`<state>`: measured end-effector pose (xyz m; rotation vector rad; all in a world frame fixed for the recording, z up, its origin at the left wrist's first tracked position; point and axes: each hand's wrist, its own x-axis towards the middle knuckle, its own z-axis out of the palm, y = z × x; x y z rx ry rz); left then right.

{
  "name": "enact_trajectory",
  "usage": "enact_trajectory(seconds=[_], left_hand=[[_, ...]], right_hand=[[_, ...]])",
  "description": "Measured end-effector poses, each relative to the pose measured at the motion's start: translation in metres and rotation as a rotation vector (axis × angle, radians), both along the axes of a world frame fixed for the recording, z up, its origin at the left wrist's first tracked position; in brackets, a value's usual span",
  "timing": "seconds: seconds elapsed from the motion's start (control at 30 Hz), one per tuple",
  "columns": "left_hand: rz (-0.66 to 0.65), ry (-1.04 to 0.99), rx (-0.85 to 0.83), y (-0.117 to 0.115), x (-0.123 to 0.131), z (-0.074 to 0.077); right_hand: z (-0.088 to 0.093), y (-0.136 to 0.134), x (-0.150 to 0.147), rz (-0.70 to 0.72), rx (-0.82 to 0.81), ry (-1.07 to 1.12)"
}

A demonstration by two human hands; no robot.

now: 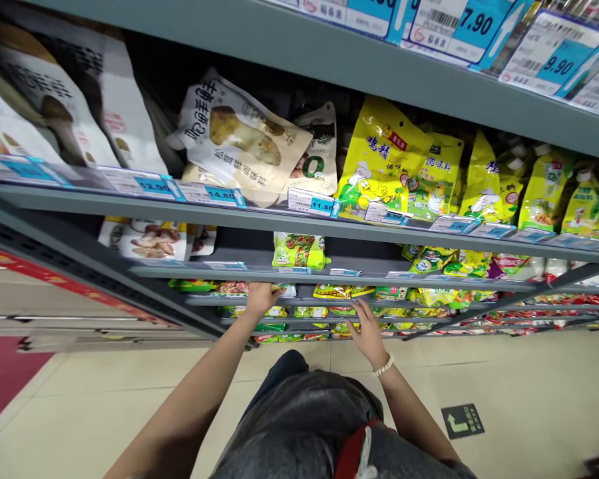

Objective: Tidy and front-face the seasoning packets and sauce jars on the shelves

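My left hand (262,299) reaches into a lower shelf at a row of seasoning packets (232,288). The shelf above hides most of its fingers; only the thumb shows, beside a whitish packet (289,291). Whether that hand holds anything I cannot tell. My right hand (368,334), with a beaded bracelet on the wrist, is at the front edge of the lower shelves, fingers apart and nothing in them. Yellow packets (332,291) lie just beyond its fingertips. On the shelf above sits a green seasoning bag (299,250).
Upper shelf (259,214) juts out above my hands, holding a tilted beige mushroom seasoning pouch (244,136) and a yellow chicken seasoning bag (379,159). Price tags line its edge. Tiled floor (479,372) bears a dark arrow sign (462,420). My body stands close to the rack.
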<state>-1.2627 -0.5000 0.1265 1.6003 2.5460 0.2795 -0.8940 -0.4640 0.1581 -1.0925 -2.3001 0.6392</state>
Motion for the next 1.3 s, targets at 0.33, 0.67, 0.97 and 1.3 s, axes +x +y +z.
enact_trajectory(seconds=[0.33,0.67,0.97,1.3], left_hand=[[-0.076,0.101,-0.155,0.006,-0.003,0.017],[0.096,0.272,-0.102,-0.003,0.05,0.001],[0.076,0.262,-0.15,0.014,0.063,0.019],[-0.015,0.233,-0.08,0.009,0.092,0.023]], right_hand=[[-0.013,-0.005,0.002,0.094,-0.035,-0.125],[-0.056,0.005,0.081,-0.216,-0.038,-0.027],[-0.057,-0.009,0.119,-0.388,-0.027,-0.024],[-0.031,0.017,0.059,-0.273,-0.142,-0.003]])
